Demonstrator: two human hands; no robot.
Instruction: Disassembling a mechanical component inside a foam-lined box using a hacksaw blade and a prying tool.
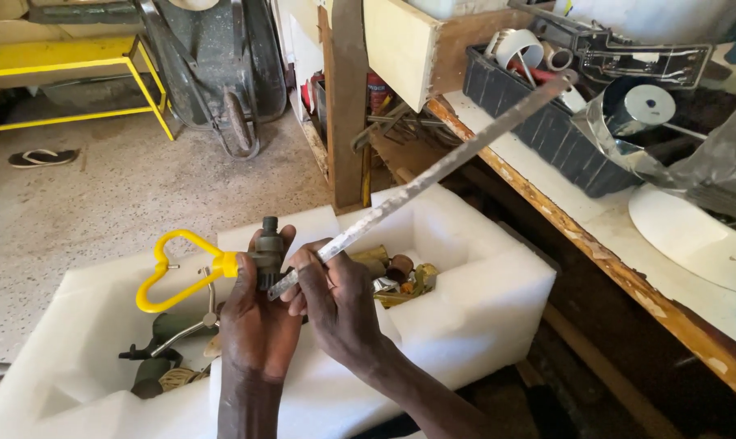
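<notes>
My left hand (258, 325) is closed around the dark valve (269, 254) with its yellow handle (169, 276), held over the white foam box (481, 301), while my right hand (335, 305) pinches the long flat blade (433, 175) laid across the valve body, where I can make out no cut yet.

Two hands up: left hand (258, 325), right hand (335, 301). One yellow-handled valve (221, 268), one long saw blade (433, 175), one white foam box (481, 284), one wheelbarrow (217, 61), one sandal (43, 157).
</notes>
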